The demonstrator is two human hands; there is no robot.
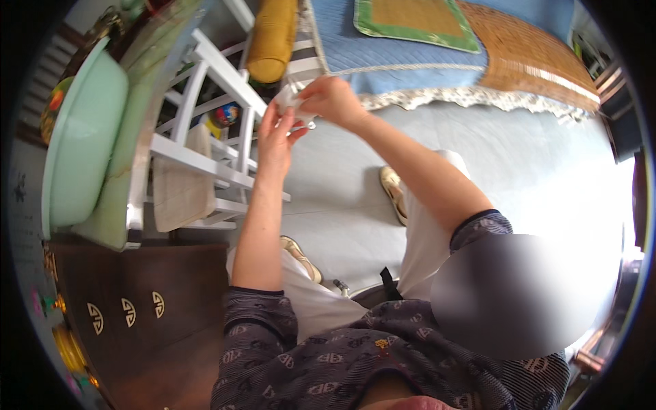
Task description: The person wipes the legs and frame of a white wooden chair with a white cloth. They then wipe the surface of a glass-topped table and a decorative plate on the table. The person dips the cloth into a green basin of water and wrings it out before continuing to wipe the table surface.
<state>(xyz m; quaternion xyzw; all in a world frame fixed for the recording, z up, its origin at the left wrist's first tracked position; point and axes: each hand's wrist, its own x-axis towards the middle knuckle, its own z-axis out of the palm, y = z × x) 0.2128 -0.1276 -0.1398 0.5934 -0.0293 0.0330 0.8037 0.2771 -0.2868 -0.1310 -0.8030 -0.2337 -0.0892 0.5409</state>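
Note:
My left hand and my right hand meet in front of me, above the grey floor near a white wooden rack. Between them is a crumpled white cloth or tissue, held by the fingers of both hands. A small shiny metallic piece shows just beside the left fingertips; what it belongs to is hidden. Both forearms reach forward from the dark patterned short sleeves.
A pale green plastic basin stands on the marble-look tabletop at left. The white wooden rack is beside it. A yellow bolster and a blue-covered seat lie ahead. A dark wooden cabinet is lower left.

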